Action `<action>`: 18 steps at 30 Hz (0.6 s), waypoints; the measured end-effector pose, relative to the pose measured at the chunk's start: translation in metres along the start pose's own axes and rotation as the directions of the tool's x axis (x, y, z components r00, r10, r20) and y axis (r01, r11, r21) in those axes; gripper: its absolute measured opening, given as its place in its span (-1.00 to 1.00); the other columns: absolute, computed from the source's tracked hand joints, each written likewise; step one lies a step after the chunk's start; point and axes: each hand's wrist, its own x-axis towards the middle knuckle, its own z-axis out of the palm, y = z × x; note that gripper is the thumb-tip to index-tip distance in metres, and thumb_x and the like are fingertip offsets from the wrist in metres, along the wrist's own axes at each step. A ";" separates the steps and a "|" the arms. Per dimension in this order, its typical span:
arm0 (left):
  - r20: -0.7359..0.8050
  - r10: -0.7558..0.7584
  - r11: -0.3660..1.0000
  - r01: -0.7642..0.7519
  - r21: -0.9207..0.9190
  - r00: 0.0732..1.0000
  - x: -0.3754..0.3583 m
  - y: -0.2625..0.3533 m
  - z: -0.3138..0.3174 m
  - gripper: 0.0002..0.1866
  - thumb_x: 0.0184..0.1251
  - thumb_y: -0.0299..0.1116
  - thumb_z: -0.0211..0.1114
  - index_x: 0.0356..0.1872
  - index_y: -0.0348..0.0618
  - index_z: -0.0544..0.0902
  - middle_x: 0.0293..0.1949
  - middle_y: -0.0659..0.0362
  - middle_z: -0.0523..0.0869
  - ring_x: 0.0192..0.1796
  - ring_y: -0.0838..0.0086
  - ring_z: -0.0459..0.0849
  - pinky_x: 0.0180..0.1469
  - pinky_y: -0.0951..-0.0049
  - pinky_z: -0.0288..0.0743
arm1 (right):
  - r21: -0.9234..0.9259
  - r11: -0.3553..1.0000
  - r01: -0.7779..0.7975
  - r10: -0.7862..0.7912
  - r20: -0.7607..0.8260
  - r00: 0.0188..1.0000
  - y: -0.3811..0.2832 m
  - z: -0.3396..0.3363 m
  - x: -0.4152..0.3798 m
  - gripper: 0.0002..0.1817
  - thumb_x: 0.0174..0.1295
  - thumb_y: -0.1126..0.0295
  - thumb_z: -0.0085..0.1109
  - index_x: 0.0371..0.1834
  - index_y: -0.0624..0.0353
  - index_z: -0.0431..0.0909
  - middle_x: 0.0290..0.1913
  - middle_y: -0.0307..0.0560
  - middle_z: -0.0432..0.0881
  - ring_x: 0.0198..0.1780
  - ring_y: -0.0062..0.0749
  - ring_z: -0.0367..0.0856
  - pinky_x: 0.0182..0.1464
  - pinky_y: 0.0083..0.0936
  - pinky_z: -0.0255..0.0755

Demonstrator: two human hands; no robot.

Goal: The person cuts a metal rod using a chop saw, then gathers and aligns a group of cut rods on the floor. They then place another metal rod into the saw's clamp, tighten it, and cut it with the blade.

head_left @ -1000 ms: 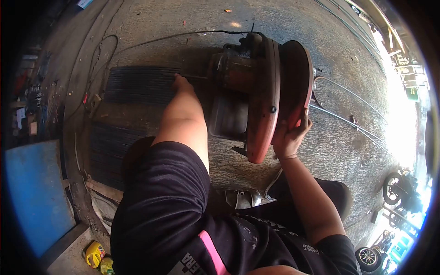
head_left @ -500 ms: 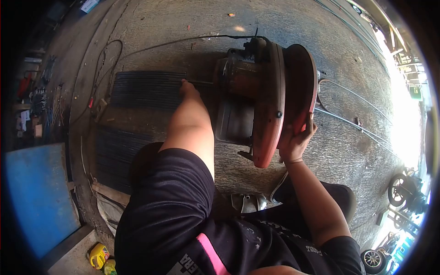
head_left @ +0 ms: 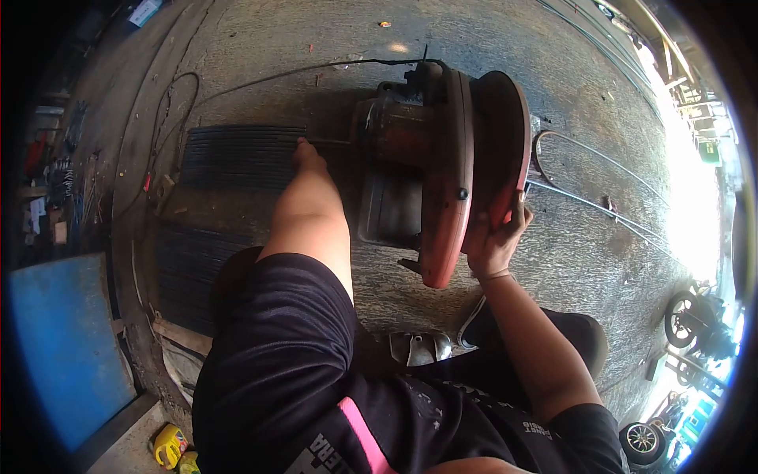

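A large red and dark machine [head_left: 448, 197], looking like a cut-off saw with a motor on its left side, stands on the floor before me. My right hand [head_left: 497, 245] curls around the lower rim of its round red guard [head_left: 505, 134], with the inner fingers hidden. To the left of the motor, my left hand [head_left: 306, 152] is closed at the end of a thin rod [head_left: 332, 143] that runs toward the machine. Beside that hand lies a row of dark metal rods [head_left: 237, 150] in a flat stack.
A second stack of dark rods [head_left: 197, 268] lies nearer me, by my knee. A power cable [head_left: 284, 75] runs along the floor behind the machine. Long thin bars [head_left: 592, 204] extend to the right. A blue panel [head_left: 71, 340] stands at left; a motorcycle wheel [head_left: 683, 320] is at right.
The whole view has shifted slightly, so everything sits a little further left. Both hands keep their places at the rod and the guard.
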 end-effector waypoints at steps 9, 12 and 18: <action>-0.004 0.048 0.998 -0.047 0.028 0.999 0.017 -0.009 0.004 -0.33 0.44 0.09 0.01 0.34 -0.26 0.29 0.34 -0.02 0.37 0.27 0.05 0.45 0.24 -0.01 0.39 | -0.017 1.000 -0.011 0.011 -0.006 1.000 0.001 0.001 -0.002 -0.24 0.14 0.55 0.06 0.43 0.29 -0.04 0.09 0.24 0.27 0.11 0.03 0.33 0.20 -0.14 0.24; -0.009 0.065 0.997 -0.064 0.041 0.998 0.009 -0.006 0.004 -0.33 0.44 0.07 0.03 0.34 -0.28 0.29 0.33 -0.03 0.37 0.27 0.04 0.45 0.24 -0.01 0.39 | -0.011 1.000 -0.008 0.008 -0.009 1.000 -0.002 0.001 0.000 -0.23 0.14 0.55 0.06 0.44 0.29 -0.04 0.10 0.23 0.27 0.11 0.02 0.33 0.21 -0.15 0.24; 0.001 0.020 1.000 -0.020 -0.022 1.000 -0.005 0.000 0.004 -0.36 0.43 0.04 0.06 0.31 -0.28 0.33 0.32 -0.03 0.38 0.27 0.06 0.44 0.22 0.02 0.42 | 0.013 1.000 -0.026 0.026 -0.005 1.000 -0.001 0.002 -0.001 -0.23 0.15 0.54 0.07 0.45 0.26 -0.04 0.11 0.22 0.25 0.13 0.01 0.32 0.22 -0.15 0.23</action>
